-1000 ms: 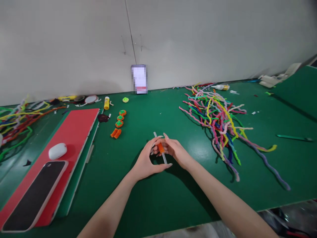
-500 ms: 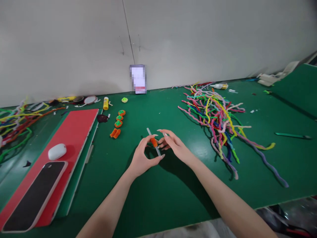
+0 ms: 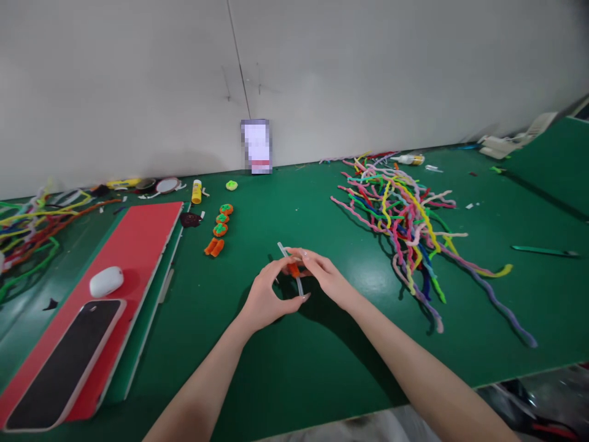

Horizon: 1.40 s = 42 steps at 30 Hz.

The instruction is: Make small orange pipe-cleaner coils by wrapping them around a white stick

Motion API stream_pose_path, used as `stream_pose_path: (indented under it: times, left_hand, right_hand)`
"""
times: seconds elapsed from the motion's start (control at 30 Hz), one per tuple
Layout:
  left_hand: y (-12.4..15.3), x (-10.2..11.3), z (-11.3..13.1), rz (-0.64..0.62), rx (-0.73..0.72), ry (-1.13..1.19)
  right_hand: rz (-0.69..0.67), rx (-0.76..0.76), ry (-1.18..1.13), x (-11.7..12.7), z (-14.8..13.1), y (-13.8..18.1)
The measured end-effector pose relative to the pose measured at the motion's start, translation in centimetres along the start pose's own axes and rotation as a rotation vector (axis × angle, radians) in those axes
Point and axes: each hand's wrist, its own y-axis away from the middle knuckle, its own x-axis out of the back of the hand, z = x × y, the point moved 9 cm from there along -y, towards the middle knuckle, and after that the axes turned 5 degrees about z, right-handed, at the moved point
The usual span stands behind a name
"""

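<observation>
Between my hands, a slim translucent rod [image 3: 301, 286] tilts with its top leaning left. A short length of orange pipe cleaner [image 3: 294, 270] is coiled round its middle. My left hand [image 3: 269, 296] grips the rod, thumb at the lower end and fingers near the coil. My right hand [image 3: 324, 273] has its thumb and fingers closed at the orange coil, partly hiding it. To the left lie several small orange rounds with green tops [image 3: 221, 229] and a pair of short orange coils [image 3: 214, 247].
Loose colourful pipe cleaners [image 3: 405, 221] are heaped on the right, beside a green pen-like tool [image 3: 545, 251]. A red board [image 3: 151, 236] carries a phone [image 3: 67, 368] and a white earbud case [image 3: 107, 282]. A glue stick [image 3: 197, 192] stands behind; another phone [image 3: 257, 147] leans on the wall.
My right hand has come in to the orange coil, its fingers closing there. The rod has shifted slightly right and down and stands a little more upright.
</observation>
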Motion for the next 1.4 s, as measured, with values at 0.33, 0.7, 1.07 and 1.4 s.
stream_pose_path:
  times: [0.33,0.7,1.07,1.4]
  left_hand:
    - [0.2,-0.4,0.5,-0.036,-0.044,0.024]
    - [0.3,-0.6,0.8,-0.048,-0.061,0.006]
    - [0.6,-0.9,0.7,-0.04,-0.034,-0.006]
    - [0.8,-1.7,0.2,-0.094,-0.029,-0.032]
  right_hand:
    - [0.0,0.01,0.013,0.0,-0.1,0.0]
    - [-0.01,-0.011,0.006,0.1,-0.1,0.0]
    - [0.024,-0.068,0.053,0.7,0.4,-0.4]
    - [0.024,-0.045,0.094,1.0,0.8,-0.6]
